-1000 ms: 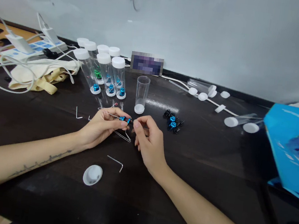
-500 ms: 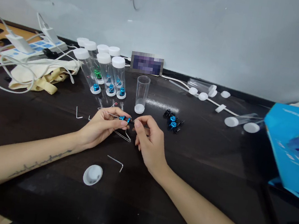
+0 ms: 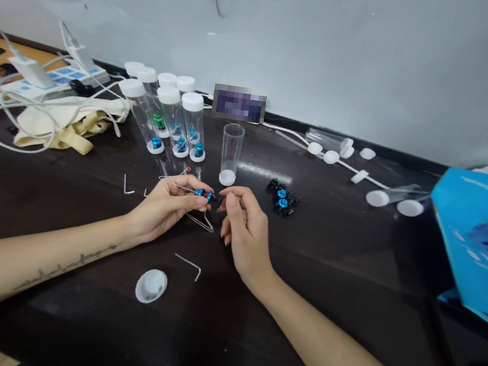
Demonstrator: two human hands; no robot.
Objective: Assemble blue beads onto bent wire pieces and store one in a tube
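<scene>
My left hand (image 3: 168,205) pinches a small blue and black metal part (image 3: 204,194) between thumb and fingers. A thin silver wire (image 3: 202,221) loops out around the same hand, with a small red tip at its far end. My right hand (image 3: 244,225) has its curled fingertips at the part's black end, which shows beside the index finger. Behind the hands stands a clear open tube (image 3: 231,151) on a white base. To the right lies a pile of black and blue parts (image 3: 283,199). Nearer me are an L-shaped hex key (image 3: 191,264) and a white cap (image 3: 151,286) holding small dark bits.
Several white-capped clear tubes (image 3: 190,116) with blue or green parts stand back left. Another hex key (image 3: 127,186) lies left. White caps (image 3: 331,157) and clear tubes lie back right, near a blue bag (image 3: 467,239). Cables, a power strip (image 3: 66,76) and a cloth bag (image 3: 75,123) fill the left.
My right thumb has drawn back slightly, so more of the part's black end shows. The left hand keeps its hold, almost still.
</scene>
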